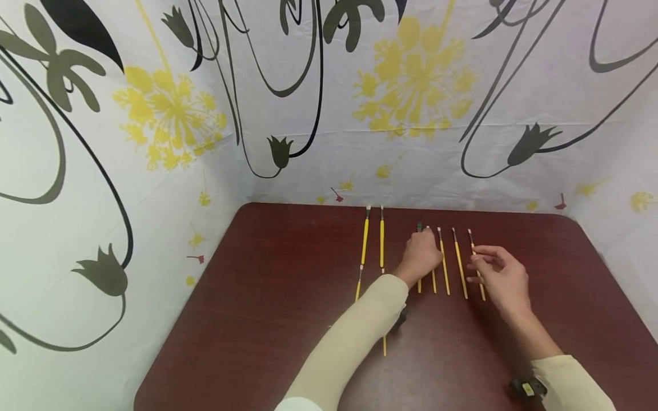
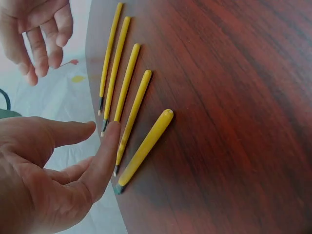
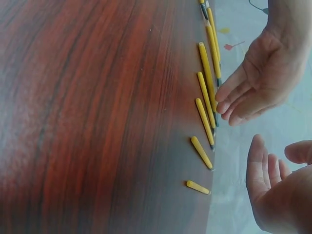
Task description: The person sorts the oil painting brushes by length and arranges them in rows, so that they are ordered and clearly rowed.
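Several yellow-handled paintbrushes lie side by side in a fanned row, bristles toward the far edge. The left hand [image 1: 422,251] is over the left end of this row, covering part of a thick brush [image 2: 146,148] with dark green bristles. In the left wrist view its thumb and forefinger are apart, and the forefinger overlaps a thinner brush [image 2: 133,122]. Near the rightmost brush [image 1: 481,290] is the right hand [image 1: 506,279], its fingers loosely bent. The right wrist view shows that hand with thumb and fingers spread and nothing between them.
Farther left on the dark red table [image 1: 247,297], more yellow brushes lie end to end in two columns, including a far-left one [image 1: 365,240] and its neighbour [image 1: 382,242]. The left sleeve [image 1: 354,337] hides part of these columns. A patterned cloth [image 1: 319,188] hangs behind the table.
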Available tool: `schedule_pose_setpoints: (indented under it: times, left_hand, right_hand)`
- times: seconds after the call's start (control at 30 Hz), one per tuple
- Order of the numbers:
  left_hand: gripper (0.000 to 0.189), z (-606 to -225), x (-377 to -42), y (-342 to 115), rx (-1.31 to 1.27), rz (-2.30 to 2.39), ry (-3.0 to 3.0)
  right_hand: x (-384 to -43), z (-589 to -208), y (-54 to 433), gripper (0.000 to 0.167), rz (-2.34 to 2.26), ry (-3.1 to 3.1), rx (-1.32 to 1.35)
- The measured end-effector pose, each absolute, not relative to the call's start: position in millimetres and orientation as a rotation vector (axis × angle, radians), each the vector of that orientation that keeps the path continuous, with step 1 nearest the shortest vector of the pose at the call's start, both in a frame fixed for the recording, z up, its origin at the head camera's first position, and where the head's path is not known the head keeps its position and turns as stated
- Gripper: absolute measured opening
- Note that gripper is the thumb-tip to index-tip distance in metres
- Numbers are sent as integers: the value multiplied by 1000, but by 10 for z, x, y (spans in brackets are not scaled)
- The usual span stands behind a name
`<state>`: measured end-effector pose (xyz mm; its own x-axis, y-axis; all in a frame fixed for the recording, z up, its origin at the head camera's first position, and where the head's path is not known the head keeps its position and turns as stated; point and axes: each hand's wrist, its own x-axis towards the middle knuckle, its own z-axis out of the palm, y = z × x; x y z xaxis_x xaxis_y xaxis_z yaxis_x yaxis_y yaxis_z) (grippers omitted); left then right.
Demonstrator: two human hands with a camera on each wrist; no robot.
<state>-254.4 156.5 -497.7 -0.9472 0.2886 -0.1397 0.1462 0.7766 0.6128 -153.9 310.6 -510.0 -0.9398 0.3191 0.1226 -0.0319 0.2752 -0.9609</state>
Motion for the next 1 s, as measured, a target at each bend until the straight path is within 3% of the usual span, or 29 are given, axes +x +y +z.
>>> schedule_pose_setpoints:
  times: [0.1, 0.2, 0.37, 0.47, 0.67, 0.8, 1.0]
  left_hand:
    - [57, -4973, -2564, 1622, 328, 830, 2782]
    - [42, -4979, -2571, 1652, 271, 814, 2793]
    - [3, -5005, -2579, 1635, 227, 856, 2799]
    - [23, -5023, -2596, 1644, 274, 794, 2824]
    - [6, -5042, -2628, 1792, 301, 465, 2968]
    - [7, -5070, -2664, 1857, 298, 395, 2985]
    - [12, -5059, -2671, 1879, 307, 359, 2970]
  right_hand:
    - [-1535, -5086, 3100, 25, 1678, -2267, -273]
    - [-1537, -5076, 3095, 29, 1726, -2244, -281]
    - [-1563, -5076, 3105, 32, 1840, -2189, -300]
    - [-1590, -5071, 3114, 29, 1825, -2223, -329]
    - [-1670, -5028, 3052, 35, 1739, -2368, -371]
    - [-1759, -4984, 3002, 35, 1837, -2348, -390]
    - [-1903, -4923, 2975, 52, 1915, -2434, -434]
